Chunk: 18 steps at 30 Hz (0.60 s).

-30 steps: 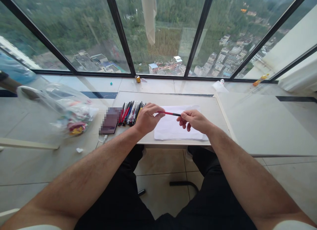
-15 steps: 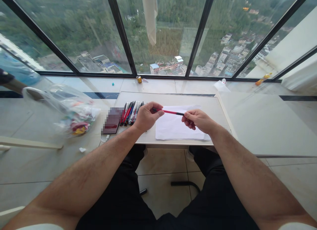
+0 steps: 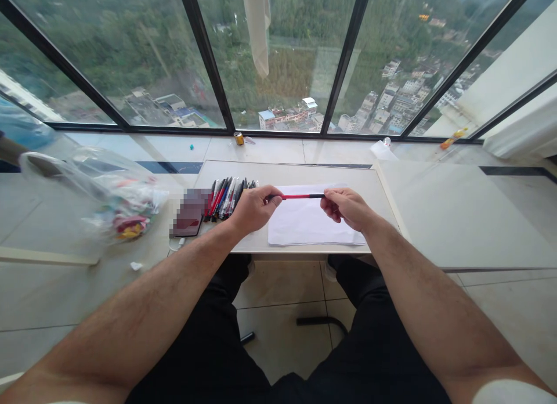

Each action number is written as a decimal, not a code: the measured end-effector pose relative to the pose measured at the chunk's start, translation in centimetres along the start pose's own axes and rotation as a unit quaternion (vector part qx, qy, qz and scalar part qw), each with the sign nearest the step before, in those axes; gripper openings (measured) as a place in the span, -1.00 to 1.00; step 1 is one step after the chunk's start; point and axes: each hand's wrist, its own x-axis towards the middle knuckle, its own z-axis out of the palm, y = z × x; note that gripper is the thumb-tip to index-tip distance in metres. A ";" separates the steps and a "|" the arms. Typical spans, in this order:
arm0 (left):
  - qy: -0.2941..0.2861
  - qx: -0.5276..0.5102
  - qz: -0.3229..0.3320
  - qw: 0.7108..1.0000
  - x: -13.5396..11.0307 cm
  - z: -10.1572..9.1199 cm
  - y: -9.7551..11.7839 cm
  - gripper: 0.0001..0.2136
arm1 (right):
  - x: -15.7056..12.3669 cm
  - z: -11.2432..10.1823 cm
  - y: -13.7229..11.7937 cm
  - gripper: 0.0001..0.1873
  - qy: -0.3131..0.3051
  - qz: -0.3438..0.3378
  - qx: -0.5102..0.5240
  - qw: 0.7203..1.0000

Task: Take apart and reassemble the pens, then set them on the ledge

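Observation:
A red pen (image 3: 300, 197) with a black end lies level between my two hands, above white paper (image 3: 313, 227). My left hand (image 3: 257, 206) is closed around its left end, which the fingers hide. At the black right end, my right hand (image 3: 346, 206) pinches the pen between thumb and fingers. The paper rests on a low white table (image 3: 287, 170). Left of my left hand, a row of several pens (image 3: 224, 198) lies side by side on the table.
A phone (image 3: 189, 215) with a white cable lies at the table's left edge. A clear plastic bag (image 3: 122, 201) of wrapped items stands farther left. A small can (image 3: 238, 138) and a bottle (image 3: 454, 138) are by the window. A white panel (image 3: 465, 212) extends on the right.
The pen has turned from a slight downward slope on the right to nearly level. Both hands still hold it. The whole view has shifted slightly.

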 end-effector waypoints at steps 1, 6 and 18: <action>0.002 0.021 0.019 1.000 0.0 0.0 0.0 -0.80 | 0.0 0.0 -0.1 -0.50 0.000 0.000 0.002 1.000; 0.002 0.053 0.082 0.995 0.1 -0.1 0.2 -0.81 | -0.1 -0.1 -0.3 -0.45 -0.010 0.031 0.001 0.999; 0.032 0.020 0.053 0.998 0.0 -0.1 1.2 -0.82 | 0.0 1.3 -0.1 -0.49 -0.018 -0.061 0.042 0.997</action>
